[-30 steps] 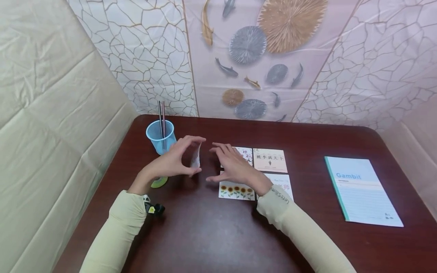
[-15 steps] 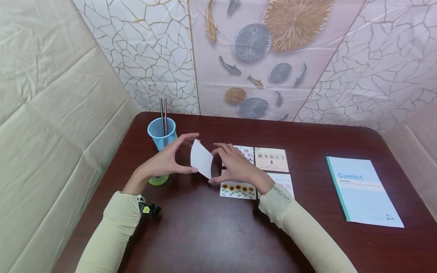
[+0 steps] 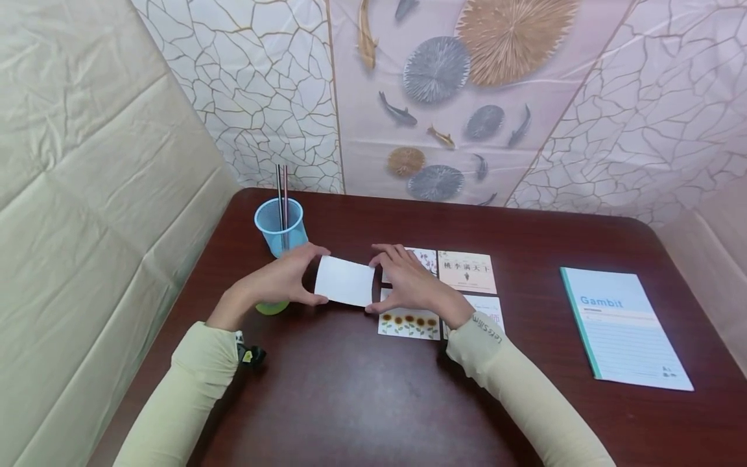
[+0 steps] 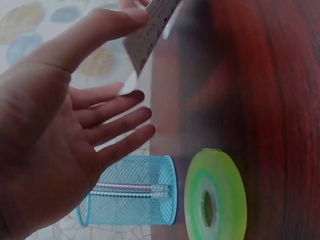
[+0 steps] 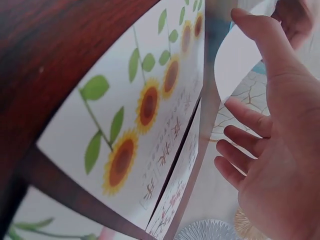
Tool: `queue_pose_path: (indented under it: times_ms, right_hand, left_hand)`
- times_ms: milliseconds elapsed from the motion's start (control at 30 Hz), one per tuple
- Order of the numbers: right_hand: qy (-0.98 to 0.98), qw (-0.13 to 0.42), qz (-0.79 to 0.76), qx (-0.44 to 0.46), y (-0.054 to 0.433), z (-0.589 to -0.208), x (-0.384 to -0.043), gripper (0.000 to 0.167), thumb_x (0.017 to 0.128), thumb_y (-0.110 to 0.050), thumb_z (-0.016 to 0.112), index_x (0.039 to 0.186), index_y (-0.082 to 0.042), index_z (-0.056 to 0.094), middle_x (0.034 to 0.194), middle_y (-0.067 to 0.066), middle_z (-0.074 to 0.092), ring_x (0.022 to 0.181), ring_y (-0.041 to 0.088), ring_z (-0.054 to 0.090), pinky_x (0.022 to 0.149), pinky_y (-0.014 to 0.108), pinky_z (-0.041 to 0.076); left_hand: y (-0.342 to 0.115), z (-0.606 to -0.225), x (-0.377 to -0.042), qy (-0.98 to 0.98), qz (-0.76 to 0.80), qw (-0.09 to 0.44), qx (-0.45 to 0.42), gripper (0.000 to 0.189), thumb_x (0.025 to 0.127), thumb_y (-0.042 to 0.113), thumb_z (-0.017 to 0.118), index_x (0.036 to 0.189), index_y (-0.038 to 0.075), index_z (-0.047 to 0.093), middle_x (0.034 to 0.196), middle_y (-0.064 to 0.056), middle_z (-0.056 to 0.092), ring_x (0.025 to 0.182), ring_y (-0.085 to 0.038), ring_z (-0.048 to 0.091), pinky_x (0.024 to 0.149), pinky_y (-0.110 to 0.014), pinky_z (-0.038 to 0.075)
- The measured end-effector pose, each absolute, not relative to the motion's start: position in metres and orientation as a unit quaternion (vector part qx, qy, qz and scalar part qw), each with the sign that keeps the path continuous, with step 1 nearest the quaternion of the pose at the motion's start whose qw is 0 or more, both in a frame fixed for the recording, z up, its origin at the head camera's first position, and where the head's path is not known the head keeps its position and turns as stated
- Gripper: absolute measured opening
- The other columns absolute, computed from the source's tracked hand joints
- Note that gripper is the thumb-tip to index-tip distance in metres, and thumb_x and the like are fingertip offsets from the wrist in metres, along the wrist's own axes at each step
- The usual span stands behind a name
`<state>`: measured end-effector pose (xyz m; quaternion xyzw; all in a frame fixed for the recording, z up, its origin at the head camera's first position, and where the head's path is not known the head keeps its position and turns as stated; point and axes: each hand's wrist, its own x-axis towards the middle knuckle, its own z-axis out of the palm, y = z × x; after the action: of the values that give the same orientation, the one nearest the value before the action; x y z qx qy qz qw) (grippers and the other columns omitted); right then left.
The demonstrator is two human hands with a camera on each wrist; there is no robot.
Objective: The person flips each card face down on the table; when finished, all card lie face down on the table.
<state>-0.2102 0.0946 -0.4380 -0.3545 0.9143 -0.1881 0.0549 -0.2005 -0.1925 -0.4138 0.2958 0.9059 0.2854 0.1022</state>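
Observation:
A small card (image 3: 344, 281) is held above the table between both hands, its blank white face up. Print shows on its underside in the left wrist view. My left hand (image 3: 284, 279) pinches its left corners between thumb and index finger. On the opposite edge, my right hand (image 3: 413, 284) pinches it the same way, other fingers spread. Under and beside the right hand lie several printed cards in a two-by-two layout: a sunflower card (image 3: 410, 326), a blossom card (image 3: 426, 258), a card with a line of characters (image 3: 467, 274) and one partly hidden by the wrist (image 3: 491, 307).
A blue mesh pen cup (image 3: 280, 224) with thin sticks in it stands behind my left hand. A green tape roll (image 4: 235, 192) lies beside it, partly covered in the head view. At the right is a notebook (image 3: 630, 334). A patterned cloth (image 3: 403, 97) hangs behind the table.
The card was upright in my left hand alone. It has swung rightward to the right hand, which now grips its other edge, and has tilted flatter with its white face up.

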Motion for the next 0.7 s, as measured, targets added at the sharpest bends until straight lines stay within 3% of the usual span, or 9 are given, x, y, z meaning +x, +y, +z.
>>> queue_pose_path:
  times_ms: [200,433,700]
  right_hand:
    - [0.923,0.077,-0.158,-0.344,0.092,-0.441,-0.213,0.084,0.071,-0.064,0.077,0.128,-0.008,0.052,0.155,0.014,0.027,0.138,0.029,0.026,0.109,0.051,0.025]
    - [0.927,0.1,-0.14,-0.334,0.089,-0.444,-0.214,0.087,0.073,-0.065,0.075,0.134,-0.009,0.049,0.155,0.017,0.025,0.142,0.032,0.02,0.111,0.052,0.019]
    - [0.932,0.044,-0.16,-0.322,0.102,-0.431,-0.22,0.086,0.079,-0.061,0.072,0.139,-0.006,0.046,0.152,0.018,0.03,0.136,0.034,0.028,0.108,0.053,0.023]
  left_hand:
    - [-0.185,-0.426,-0.209,0.932,0.181,0.106,0.296,0.082,0.069,0.045,0.086,0.129,0.002,0.051,0.126,-0.008,0.042,0.106,-0.02,0.05,0.091,-0.035,0.046]
    - [-0.183,-0.426,-0.212,0.939,0.152,0.137,0.275,0.084,0.069,0.045,0.087,0.132,0.001,0.053,0.127,-0.012,0.04,0.102,-0.024,0.053,0.088,-0.037,0.047]
    - [-0.15,-0.416,-0.22,0.949,0.12,0.121,0.267,0.095,0.073,0.058,0.079,0.143,0.004,0.045,0.122,-0.013,0.042,0.099,-0.023,0.051,0.081,-0.037,0.049]
